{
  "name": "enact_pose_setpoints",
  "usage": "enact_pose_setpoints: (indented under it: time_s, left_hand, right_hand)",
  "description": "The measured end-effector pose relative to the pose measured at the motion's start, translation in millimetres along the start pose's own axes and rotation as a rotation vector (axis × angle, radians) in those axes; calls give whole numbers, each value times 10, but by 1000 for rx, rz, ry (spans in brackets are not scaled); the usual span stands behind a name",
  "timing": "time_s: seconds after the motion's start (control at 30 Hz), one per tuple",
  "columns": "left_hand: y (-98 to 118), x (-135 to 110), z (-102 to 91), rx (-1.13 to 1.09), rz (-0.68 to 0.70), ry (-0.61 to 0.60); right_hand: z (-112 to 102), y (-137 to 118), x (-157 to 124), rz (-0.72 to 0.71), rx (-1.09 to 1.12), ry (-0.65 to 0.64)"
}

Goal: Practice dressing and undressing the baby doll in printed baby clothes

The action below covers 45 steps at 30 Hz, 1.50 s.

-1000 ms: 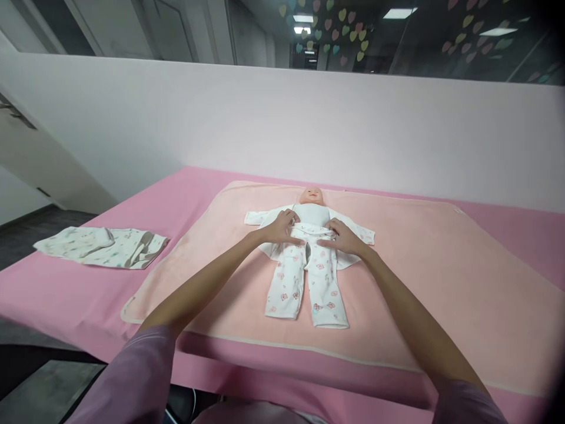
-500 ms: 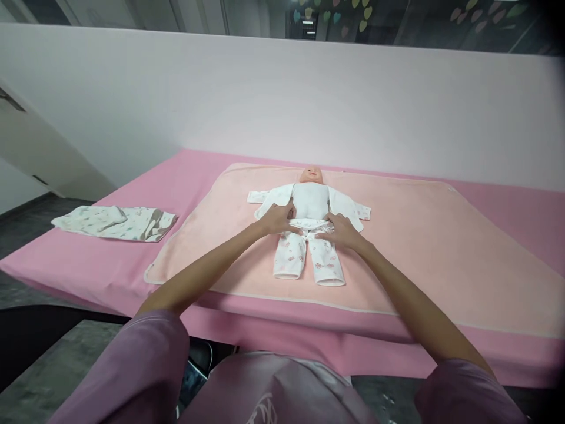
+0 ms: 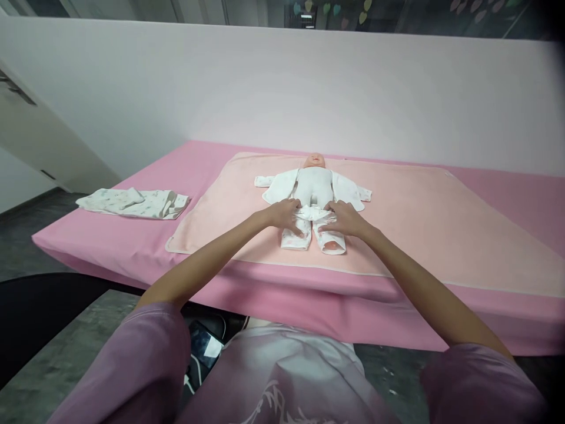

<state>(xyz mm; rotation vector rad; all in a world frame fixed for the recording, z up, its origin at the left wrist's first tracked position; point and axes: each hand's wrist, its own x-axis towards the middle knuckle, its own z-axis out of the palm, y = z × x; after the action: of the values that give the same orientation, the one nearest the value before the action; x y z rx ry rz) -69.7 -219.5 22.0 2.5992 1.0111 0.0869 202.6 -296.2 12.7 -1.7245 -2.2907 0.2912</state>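
Note:
A baby doll (image 3: 315, 160) lies on its back on a peach blanket (image 3: 410, 218), its head toward the wall. Its white jacket (image 3: 282, 184) is spread open, sleeves out to both sides, over a white body. Small white printed trousers (image 3: 329, 240) cover the doll's legs. My left hand (image 3: 286, 214) grips the trousers' waistband at the left side, thumb lower on the cloth. At the right side of the waistband, my right hand (image 3: 345, 218) is closed on the same trousers. The fingertips of both hands are partly hidden in the fabric.
Folded printed cloth (image 3: 135, 203) lies on the pink bed cover (image 3: 106, 238) to the left. A white wall (image 3: 282, 88) stands behind the bed. Below the front edge, a dark device (image 3: 205, 341) with a white cable is near my body.
Both hands have pulled the waistband slightly up toward the doll's body, and the trouser legs have bunched and lifted. The view has shifted, so the bed appears higher.

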Motion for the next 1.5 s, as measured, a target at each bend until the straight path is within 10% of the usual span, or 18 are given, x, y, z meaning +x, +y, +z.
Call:
enact_pose_setpoints:
  time_s: [0.63,0.73,0.9,1.07,1.27,1.5]
  left_hand:
    - [405,-1049,453,268,475,281]
    - [644,-1308,135,210,451,303]
    - [978,-1452,-939,-21,430,149]
    - [1220,-1449,-1751,5,415,399]
    - [1362,-1360,-2118,361,362,513]
    - [1459,-906,-2204,327,389,425]
  right_hand:
    - [170,-676,-1301,-135,-19,112]
    - [-275,-805,-1513,-87,154,36]
    - [-1193,-810,-1395,-260,312,131]
    - [-1884,-891,-1135,-529,198,281]
    - [-2302,-1045,-1146,-543,-214,352]
    - [-2191,-1336,-930,-705,-299,547]
